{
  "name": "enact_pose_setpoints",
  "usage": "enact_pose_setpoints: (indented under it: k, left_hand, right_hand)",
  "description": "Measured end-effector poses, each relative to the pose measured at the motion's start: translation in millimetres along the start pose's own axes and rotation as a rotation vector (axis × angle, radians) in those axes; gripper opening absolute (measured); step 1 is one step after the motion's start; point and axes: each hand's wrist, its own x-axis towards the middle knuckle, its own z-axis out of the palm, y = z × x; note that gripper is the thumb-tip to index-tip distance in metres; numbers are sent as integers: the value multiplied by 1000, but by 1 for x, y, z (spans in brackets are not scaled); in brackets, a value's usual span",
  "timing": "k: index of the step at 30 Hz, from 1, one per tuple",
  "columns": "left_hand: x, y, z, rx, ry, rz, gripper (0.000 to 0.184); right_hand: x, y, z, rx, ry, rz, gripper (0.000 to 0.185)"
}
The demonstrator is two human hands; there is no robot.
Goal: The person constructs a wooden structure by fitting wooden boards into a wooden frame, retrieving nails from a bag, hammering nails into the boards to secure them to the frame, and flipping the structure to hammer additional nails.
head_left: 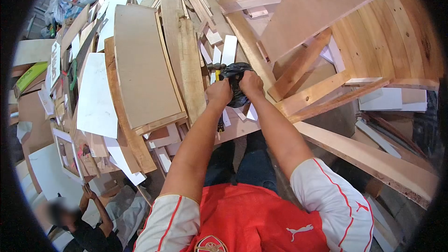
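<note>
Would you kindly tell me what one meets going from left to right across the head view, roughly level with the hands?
Green board → white panel → beige panel → left hand → black plastic bag → right hand → slatted wooden panel.

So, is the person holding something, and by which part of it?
Yes, a black plastic bag: the left grip and the right grip hold it at opposite sides. Whether this is its rim, I cannot tell.
</note>
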Motion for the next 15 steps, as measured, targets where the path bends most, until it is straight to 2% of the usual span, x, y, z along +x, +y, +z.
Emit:
enact_pose_setpoints:
  k: [5, 8, 15]
  left_hand:
    - [-1, 0, 2, -28, -17, 8, 25]
    - [-14, 5, -11, -78, 6, 10, 27]
    - [-16, 3, -1, -235, 75, 50, 28]
  right_hand:
    - [2, 9, -11, -35, -66, 22, 26]
    - [-5, 20, -6, -20, 9, -45, 22]
    - [7, 57, 13, 412, -92, -137, 26]
